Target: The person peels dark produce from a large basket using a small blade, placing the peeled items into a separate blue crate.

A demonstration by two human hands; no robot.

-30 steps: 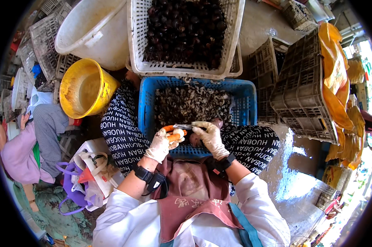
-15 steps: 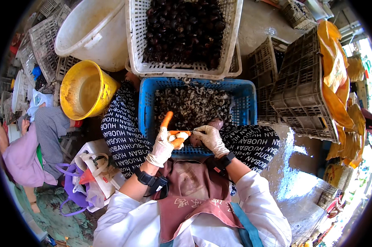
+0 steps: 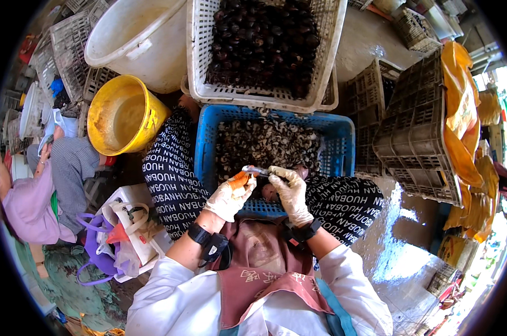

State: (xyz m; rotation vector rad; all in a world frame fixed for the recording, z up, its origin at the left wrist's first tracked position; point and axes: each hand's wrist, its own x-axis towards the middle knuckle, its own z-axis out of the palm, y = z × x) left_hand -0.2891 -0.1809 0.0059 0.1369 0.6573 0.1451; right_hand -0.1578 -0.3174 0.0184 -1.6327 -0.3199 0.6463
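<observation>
Over the blue crate (image 3: 343,148), the right grip (image 3: 291,194) holds perhaps a blade (image 3: 255,169).

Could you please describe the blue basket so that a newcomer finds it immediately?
Find the white crate at top centre. Below it, between patterned trouser legs, sits the blue basket. Unlike the neighbouring crates, white or greyish-brown, it is bright blue.
</observation>
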